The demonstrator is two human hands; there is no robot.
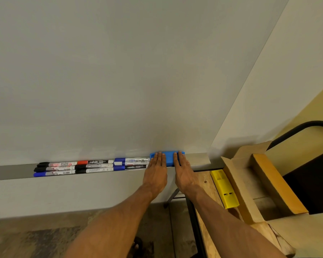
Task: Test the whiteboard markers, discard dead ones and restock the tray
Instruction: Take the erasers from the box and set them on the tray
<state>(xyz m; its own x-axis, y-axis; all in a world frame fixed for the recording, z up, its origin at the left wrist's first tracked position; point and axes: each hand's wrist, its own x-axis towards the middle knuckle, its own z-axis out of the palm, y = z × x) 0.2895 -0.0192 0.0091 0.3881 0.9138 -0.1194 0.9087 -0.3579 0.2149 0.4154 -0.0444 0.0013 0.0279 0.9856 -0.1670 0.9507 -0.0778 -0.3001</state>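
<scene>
On the worktop [203, 181] to the right, an open cardboard box [259, 183] and a yellow block [225, 189] are seen. Beyond, the left hand [155, 174] and right hand [184, 174] are laid flat, fingers [159, 158] released, on the blue eraser [168, 158] in the tray [8, 172]. The capped markers [93, 166] lie in rows in the tray just left of the eraser. The whiteboard [119, 71] is unmarked, so the task is judged nearly done.

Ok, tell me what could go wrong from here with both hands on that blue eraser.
1. The left hand and right hand lie flat on the blue eraser and do not grip it. Pushed left, it may shove the markers packed beside it, and one could roll off the front of the tray.
2. Pushed right, it nears the end of the tray and might drop toward the wooden table or the open cardboard box below.
</scene>
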